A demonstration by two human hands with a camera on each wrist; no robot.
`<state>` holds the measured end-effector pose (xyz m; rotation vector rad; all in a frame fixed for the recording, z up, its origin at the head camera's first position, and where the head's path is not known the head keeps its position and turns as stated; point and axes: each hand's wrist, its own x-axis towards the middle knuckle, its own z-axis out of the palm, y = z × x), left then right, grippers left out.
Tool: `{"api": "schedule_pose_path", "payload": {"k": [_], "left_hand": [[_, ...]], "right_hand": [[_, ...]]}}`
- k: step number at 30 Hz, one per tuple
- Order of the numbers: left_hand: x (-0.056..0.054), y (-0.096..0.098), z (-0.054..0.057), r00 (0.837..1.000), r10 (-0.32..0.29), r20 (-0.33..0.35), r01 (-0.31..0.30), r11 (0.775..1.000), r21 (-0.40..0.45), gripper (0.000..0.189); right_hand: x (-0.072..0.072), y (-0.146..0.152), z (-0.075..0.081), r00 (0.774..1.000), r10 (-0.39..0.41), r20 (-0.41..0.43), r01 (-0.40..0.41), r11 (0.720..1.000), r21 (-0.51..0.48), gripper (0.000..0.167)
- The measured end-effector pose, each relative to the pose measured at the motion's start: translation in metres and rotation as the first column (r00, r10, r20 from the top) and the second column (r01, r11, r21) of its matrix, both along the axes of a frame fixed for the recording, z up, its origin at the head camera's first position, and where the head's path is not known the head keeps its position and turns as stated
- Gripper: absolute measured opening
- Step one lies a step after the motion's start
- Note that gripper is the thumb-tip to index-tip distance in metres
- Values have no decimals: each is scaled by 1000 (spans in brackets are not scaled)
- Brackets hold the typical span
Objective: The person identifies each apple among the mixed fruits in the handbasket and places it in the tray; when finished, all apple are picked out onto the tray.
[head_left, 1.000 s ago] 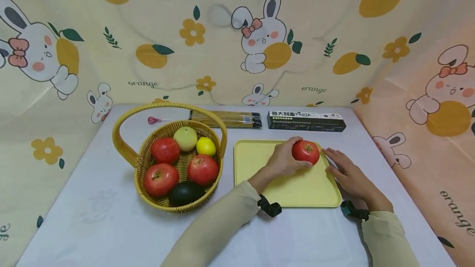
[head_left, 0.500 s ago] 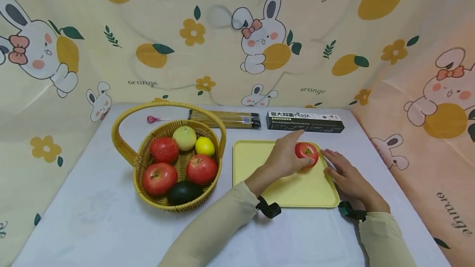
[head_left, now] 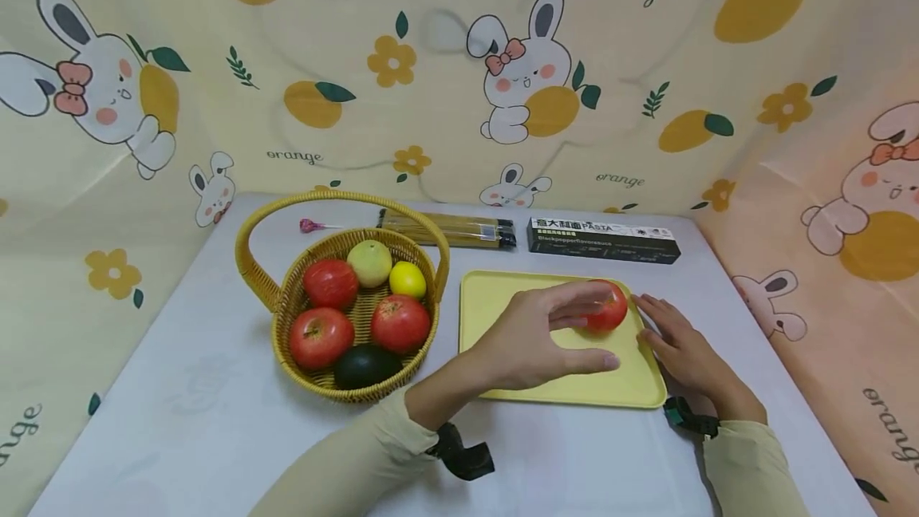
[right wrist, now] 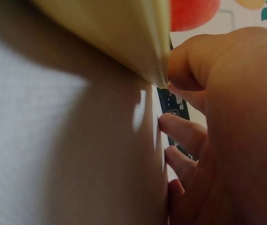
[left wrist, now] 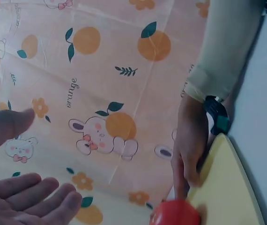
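Here, the left hand (head_left: 524, 345) hovers near the apple (head_left: 613, 311) on the tray (head_left: 625, 384), fingers and thumb parted; the right hand (head_left: 688, 353), fingers extended, touches the tray's edge.

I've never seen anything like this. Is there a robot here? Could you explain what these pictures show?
No robot, just a person's bare left hand and right hand. The wide view comes from a camera worn on the head; the two closer ones come from a camera on each wrist. On the white table are a basket of fruit, a yellow tray with a red apple on it, and, behind, a packet and a pasta box. The left hand is open near the apple, holding nothing. The right hand rests against the tray's right edge.
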<state>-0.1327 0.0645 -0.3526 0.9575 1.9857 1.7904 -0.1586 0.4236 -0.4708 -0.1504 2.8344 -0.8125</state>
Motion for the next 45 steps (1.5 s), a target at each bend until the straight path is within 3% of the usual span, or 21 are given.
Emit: {"api": "schedule_pose_path", "payload": {"k": [3, 6, 12, 17, 21, 28, 30, 36, 45], "left_hand": [[8, -27, 1, 1000, -8, 15, 8, 999, 34, 70], [13, -58, -1, 1000, 25, 17, -26, 998, 52, 67], [18, -122, -12, 986, 164, 21, -165, 985, 44, 64], [13, -171, -28, 956, 292, -30, -293, 956, -17, 61], [6, -195, -40, 921, 378, -95, -386, 919, -81, 61], [-3, -200, -57, 882, 445, -152, -471, 834, -288, 67], [-4, -197, -59, 871, 451, -197, -492, 800, -343, 68], [-7, -183, -63, 848, 412, -333, -528, 705, -473, 75], [-9, -167, -70, 851, 383, -360, -525, 656, -542, 79]], "right_hand": [[2, 2, 0, 1000, -9, 3, 9, 1000, -4, 73], [2, 4, 0, 1000, -20, 2, 20, 1000, -2, 72], [3, 4, 0, 1000, -28, 1, 28, 1000, -4, 72], [3, 5, 0, 999, -38, 14, 38, 999, -10, 73], [3, 6, -1, 999, -37, 15, 38, 999, -17, 72], [1, 6, 1, 1000, -25, 12, 26, 999, -19, 72], [1, 5, 1, 1000, -27, 12, 27, 999, -20, 73], [1, 2, 2, 999, -35, 8, 35, 999, -20, 72], [3, -1, 1, 999, -28, 22, 28, 999, -31, 74]]}}
